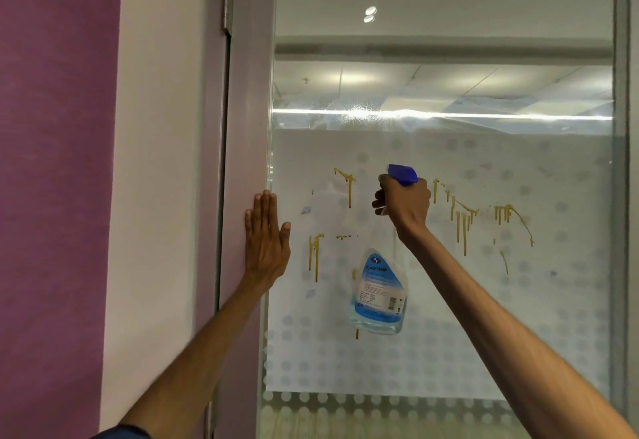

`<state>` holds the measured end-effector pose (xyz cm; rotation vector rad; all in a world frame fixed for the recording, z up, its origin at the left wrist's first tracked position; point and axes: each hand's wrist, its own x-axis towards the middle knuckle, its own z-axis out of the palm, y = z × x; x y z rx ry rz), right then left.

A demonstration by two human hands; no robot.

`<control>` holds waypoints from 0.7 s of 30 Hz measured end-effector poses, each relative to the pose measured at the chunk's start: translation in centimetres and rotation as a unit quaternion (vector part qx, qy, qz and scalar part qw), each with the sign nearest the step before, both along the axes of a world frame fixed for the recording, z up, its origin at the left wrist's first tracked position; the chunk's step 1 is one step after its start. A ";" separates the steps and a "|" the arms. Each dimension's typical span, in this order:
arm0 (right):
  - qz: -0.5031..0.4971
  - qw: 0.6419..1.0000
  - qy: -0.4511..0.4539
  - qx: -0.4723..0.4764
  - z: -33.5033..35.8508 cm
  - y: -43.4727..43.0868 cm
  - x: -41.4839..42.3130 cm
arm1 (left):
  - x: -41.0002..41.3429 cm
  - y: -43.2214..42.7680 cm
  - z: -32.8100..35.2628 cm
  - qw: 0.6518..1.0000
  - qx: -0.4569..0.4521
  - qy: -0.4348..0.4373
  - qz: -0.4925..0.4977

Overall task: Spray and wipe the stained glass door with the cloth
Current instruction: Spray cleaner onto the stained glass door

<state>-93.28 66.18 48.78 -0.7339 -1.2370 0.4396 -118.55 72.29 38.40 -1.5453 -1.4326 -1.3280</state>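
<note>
The glass door (449, 300) fills the right of the head view, with a frosted dotted band across its middle. Yellow-brown drip stains (463, 220) run down the frosted part in several places. My right hand (406, 207) grips the neck of a clear spray bottle (378, 297) with blue liquid and a blue trigger head, held up close to the glass between the stains. My left hand (266, 234) lies flat with straight fingers on the door's grey frame (247, 127), at the glass edge. No cloth is in view.
A metal hinge (226, 6) sits at the top left of the door frame. Left of it are a white wall strip (155, 162) and a purple wall (52, 162). The door's right frame edge (622, 196) runs down the far right.
</note>
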 end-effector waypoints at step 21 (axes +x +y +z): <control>-0.044 0.999 0.002 -0.028 -3.1 1.2 6.6 | 10.9 -0.5 -3.3 0.994 0.005 0.050 -0.095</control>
